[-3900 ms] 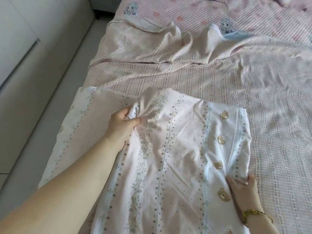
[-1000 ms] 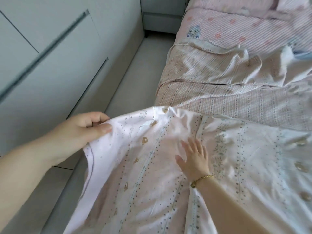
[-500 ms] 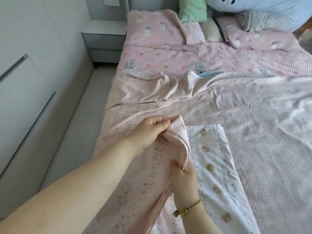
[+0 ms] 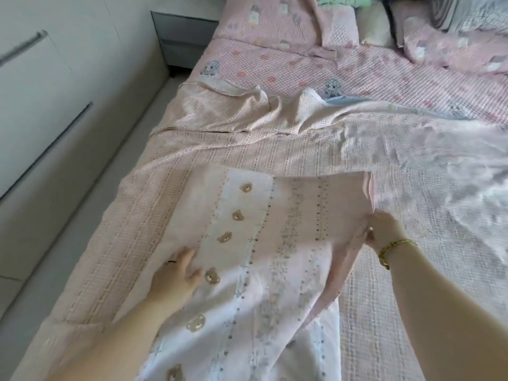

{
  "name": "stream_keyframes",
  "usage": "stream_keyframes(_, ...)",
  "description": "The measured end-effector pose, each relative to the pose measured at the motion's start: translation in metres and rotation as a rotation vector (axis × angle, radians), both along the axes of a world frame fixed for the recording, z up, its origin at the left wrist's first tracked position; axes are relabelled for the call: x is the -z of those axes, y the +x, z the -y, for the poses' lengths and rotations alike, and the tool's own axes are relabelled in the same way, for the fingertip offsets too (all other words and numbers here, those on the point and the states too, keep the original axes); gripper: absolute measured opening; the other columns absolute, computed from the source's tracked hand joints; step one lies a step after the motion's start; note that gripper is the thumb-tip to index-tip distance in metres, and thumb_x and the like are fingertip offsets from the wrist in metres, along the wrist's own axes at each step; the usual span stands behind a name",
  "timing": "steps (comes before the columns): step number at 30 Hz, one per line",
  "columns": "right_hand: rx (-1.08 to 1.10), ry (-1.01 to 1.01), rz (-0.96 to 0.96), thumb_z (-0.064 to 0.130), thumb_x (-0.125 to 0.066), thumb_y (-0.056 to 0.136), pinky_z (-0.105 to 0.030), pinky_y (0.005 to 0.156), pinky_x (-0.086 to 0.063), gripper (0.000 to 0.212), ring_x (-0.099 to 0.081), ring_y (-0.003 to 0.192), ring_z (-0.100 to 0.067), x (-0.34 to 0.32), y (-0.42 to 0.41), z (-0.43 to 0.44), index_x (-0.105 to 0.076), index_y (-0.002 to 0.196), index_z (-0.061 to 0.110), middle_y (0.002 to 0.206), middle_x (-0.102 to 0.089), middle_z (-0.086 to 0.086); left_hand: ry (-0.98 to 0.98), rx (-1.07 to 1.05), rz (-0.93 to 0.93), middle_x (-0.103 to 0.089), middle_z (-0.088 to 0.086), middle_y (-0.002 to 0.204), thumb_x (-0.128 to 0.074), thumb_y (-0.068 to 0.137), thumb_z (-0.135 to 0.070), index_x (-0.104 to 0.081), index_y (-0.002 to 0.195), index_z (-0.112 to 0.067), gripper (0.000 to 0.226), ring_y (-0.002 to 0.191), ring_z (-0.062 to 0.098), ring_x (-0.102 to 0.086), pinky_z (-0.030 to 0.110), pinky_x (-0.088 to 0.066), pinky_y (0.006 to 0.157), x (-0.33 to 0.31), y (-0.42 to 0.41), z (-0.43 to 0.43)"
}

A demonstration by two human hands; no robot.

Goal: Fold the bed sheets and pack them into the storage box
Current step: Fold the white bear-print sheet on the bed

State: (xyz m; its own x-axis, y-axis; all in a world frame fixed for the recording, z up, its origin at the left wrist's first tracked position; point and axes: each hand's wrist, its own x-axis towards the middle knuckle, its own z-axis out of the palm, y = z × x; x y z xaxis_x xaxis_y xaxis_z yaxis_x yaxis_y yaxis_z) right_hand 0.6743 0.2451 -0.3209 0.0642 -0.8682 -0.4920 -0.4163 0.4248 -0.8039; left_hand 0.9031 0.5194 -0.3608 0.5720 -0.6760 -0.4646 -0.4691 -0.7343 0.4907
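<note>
Pinning the sheet (image 4: 264,243) to the bed (image 4: 170,160) with a flat, spread-fingered left hand (image 4: 178,273), the person pinches its lifted right edge in the right hand (image 4: 384,229): mid-fold, I'd say, and next that edge wants carrying across to meet the left side squarely.

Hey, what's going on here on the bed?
A person is folding a bear-print sheet spread on the bed. The left hand lies flat on the sheet with straight fingers, pinning it down. The right hand grips the sheet's right edge, which is lifted off the bed. The fold is not yet finished.
</note>
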Motion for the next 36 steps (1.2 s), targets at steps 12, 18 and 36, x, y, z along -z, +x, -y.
stream_keyframes(12, 0.014, 0.404, 0.399, 0.032, -0.071, 0.073, -0.026, 0.055, -0.05, 0.04, -0.058, 0.063, -0.02, 0.073, -0.044, -0.109, -0.061, 0.096, 0.001, 0.071, -0.065, -0.009, -0.033, 0.048, 0.176, -0.01, -0.003, 0.154, -0.04, 0.095, -0.04, -0.02, 0.145, -0.024, 0.056, 0.142, 0.017, -0.01, 0.031, -0.008, 0.116, 0.033, -0.064, -0.046)
stream_keyframes(18, -0.237, 0.401, 0.161, 0.012, -0.055, 0.091, -0.016, 0.044, -0.05, 0.014, -0.059, 0.061, -0.018, 0.065, -0.015, -0.161, -0.057, 0.092, -0.001, 0.072, -0.063, -0.008, -0.249, 0.226, 0.064, -0.04, -0.021, 0.12, -0.007, 0.061, -0.092, -0.058, 0.115, -0.025, 0.1, 0.115, -0.002, -0.037, 0.022, -0.027, 0.096, 0.021, -0.108, -0.103)
stream_keyframes(36, 0.019, 0.33, 0.288, 0.027, -0.053, 0.09, -0.027, 0.059, -0.048, 0.019, -0.056, 0.068, -0.018, 0.051, -0.065, -0.21, -0.063, 0.082, 0.014, 0.076, -0.062, -0.005, -0.117, 0.124, 0.115, -0.017, -0.005, 0.154, -0.043, 0.083, -0.057, -0.028, 0.143, -0.02, 0.072, 0.142, 0.014, -0.014, 0.03, -0.013, 0.117, 0.04, -0.094, -0.169)
